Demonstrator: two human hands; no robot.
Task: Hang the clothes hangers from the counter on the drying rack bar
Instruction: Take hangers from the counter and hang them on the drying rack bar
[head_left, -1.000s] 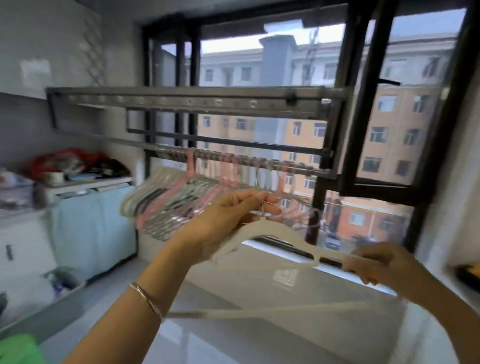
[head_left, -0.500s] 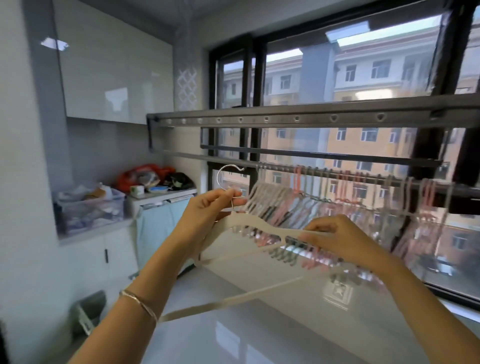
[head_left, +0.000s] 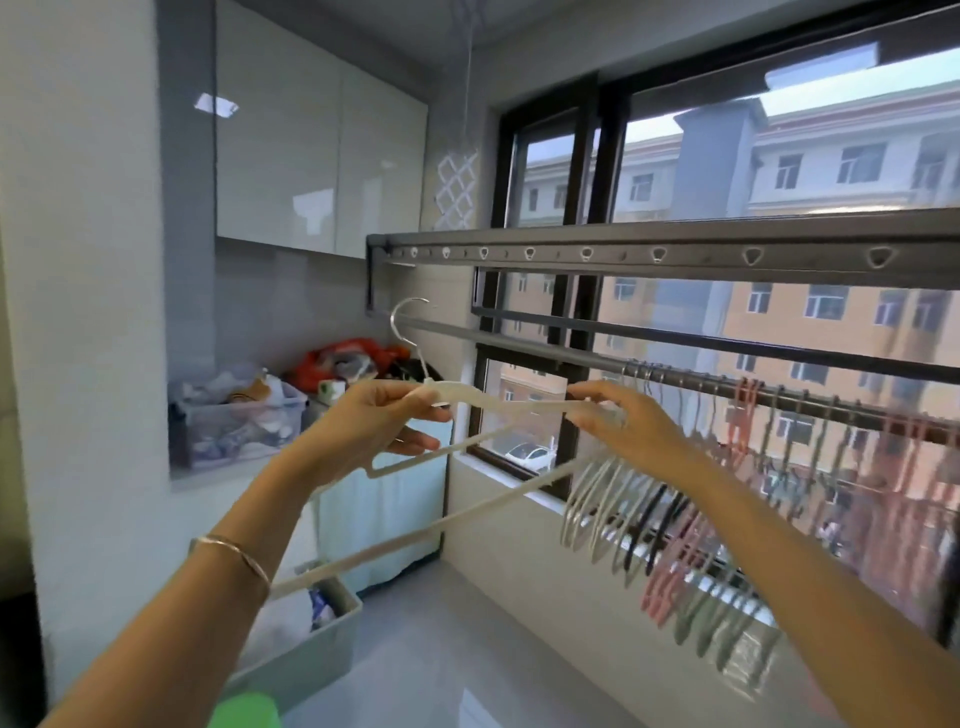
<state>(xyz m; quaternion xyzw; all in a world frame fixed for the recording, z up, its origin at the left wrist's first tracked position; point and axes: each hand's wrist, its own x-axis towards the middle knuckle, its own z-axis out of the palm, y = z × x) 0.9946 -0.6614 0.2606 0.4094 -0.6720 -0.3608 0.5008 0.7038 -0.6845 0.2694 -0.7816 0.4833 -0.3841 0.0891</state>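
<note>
Left hand, right hand grip white hanger (hook near bar)

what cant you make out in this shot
Head view only.
- How many white hangers the left hand and right hand hold: bars overlap and blur.
- Count of hung hangers: blurred, bunched together.
- Right end of the drying rack bar: cut by the frame edge.

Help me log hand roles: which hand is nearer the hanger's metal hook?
Left. The left hand pinches the white hanger at the neck just below the metal hook; the right hand holds its shoulder, off to the right.
</note>
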